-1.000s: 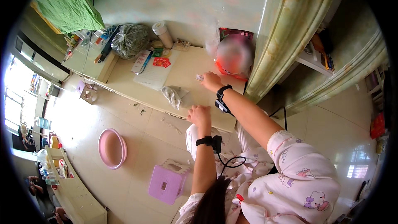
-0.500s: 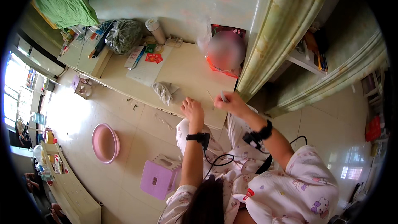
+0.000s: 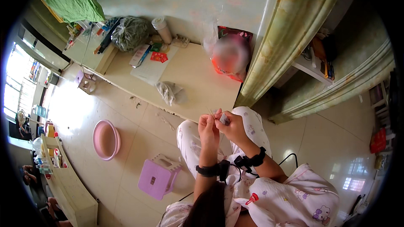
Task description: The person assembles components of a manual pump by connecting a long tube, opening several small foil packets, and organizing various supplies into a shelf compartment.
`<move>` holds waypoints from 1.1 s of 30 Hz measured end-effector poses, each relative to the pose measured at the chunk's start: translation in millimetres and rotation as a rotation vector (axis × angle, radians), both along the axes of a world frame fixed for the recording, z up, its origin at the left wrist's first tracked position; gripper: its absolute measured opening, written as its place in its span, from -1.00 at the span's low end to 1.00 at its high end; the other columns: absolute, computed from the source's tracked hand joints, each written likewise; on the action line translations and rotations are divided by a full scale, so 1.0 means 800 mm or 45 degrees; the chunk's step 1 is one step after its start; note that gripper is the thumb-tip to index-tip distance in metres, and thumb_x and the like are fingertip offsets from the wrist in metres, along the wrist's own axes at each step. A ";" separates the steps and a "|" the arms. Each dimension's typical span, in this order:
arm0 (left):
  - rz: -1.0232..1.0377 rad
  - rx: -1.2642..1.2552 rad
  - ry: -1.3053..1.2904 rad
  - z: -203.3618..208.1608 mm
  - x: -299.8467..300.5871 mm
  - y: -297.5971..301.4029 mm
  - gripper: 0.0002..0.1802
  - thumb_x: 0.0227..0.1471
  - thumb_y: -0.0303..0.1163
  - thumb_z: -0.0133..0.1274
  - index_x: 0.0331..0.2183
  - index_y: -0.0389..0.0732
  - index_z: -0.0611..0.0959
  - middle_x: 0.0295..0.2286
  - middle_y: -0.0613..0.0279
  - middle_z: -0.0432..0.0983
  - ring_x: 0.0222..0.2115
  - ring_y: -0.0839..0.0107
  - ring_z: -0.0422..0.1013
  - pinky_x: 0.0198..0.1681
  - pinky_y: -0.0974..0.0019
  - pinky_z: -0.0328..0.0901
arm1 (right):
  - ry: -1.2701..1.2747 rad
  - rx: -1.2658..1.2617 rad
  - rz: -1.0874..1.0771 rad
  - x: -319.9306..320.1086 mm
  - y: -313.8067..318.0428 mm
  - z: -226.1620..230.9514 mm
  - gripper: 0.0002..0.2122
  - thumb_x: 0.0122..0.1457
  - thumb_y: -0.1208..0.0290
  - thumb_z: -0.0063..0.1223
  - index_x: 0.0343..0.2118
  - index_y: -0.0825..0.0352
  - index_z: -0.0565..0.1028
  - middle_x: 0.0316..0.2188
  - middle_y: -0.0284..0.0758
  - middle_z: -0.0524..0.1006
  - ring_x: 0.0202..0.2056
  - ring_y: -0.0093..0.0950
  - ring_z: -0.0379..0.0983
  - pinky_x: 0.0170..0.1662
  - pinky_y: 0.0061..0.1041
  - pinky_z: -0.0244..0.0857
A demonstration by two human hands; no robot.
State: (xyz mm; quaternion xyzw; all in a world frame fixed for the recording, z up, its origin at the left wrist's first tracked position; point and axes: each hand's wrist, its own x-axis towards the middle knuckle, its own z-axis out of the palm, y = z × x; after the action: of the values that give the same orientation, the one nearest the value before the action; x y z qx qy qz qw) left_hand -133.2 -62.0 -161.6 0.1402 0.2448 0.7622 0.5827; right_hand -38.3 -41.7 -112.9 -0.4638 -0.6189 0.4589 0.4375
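My left hand (image 3: 208,129) and my right hand (image 3: 234,128) meet in front of the table's near edge, above my lap. The fingers of both are closed, pinched together. A thin, pale stick (image 3: 211,112) pokes up from between the fingertips. Tucked in my right hand is a small grey-white piece (image 3: 224,120), whose kind I cannot make out. On the cream table (image 3: 202,86), beyond my left hand, lies a crumpled greyish cloth (image 3: 169,92) with something clear beside it.
Papers and red packets (image 3: 159,57) lie farther back, near a white bottle (image 3: 161,30) and a filled dark bag (image 3: 129,33). A red-and-pink bag (image 3: 230,56) stands by the curtain (image 3: 290,42). On the floor are a pink basin (image 3: 106,140) and a purple stool (image 3: 158,178).
My left hand has left the tabletop near the cloth and come toward me to join my right hand. The right has also drawn back from over the table, keeping the grey-white piece.
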 end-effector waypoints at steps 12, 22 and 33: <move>-0.176 -0.067 0.332 -0.022 -0.051 -0.004 -0.79 0.12 -0.46 -0.14 -0.28 -0.38 0.52 -0.33 0.14 0.49 -0.23 0.39 0.39 -0.11 0.36 0.26 | -0.057 -0.343 0.426 -0.015 0.039 -0.046 -0.85 -0.07 0.46 0.10 -0.41 0.38 0.50 -0.53 -0.44 0.47 -0.48 -0.72 0.31 -0.39 -0.67 0.23; 0.850 -0.498 1.781 -0.109 -0.108 0.106 -0.85 0.01 -0.51 -0.09 -0.34 -0.19 0.56 -0.50 0.14 0.42 -0.43 0.22 0.39 -0.33 0.28 0.27 | -1.067 0.431 0.361 -0.064 0.164 -0.119 -0.88 -0.13 0.41 0.05 -0.55 0.35 0.49 -0.44 -0.16 0.50 -0.33 -0.22 0.42 -0.28 -0.31 0.30; 0.830 -0.617 2.032 -0.115 -0.104 0.112 -0.87 -0.04 -0.55 -0.12 -0.38 -0.21 0.51 -0.47 0.13 0.40 -0.37 0.13 0.34 -0.28 0.19 0.24 | -0.744 0.396 0.457 -0.231 0.383 -0.114 -0.55 -0.23 0.26 0.27 -0.24 0.30 0.42 -0.30 -0.23 0.46 -0.22 -0.28 0.41 -0.18 -0.38 0.32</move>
State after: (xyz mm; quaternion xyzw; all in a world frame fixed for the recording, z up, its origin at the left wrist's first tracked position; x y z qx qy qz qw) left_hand -216.3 27.8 -253.3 0.4253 0.7590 0.4930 0.0070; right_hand -223.4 264.5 -204.4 -0.3872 -0.8512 0.2774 0.2203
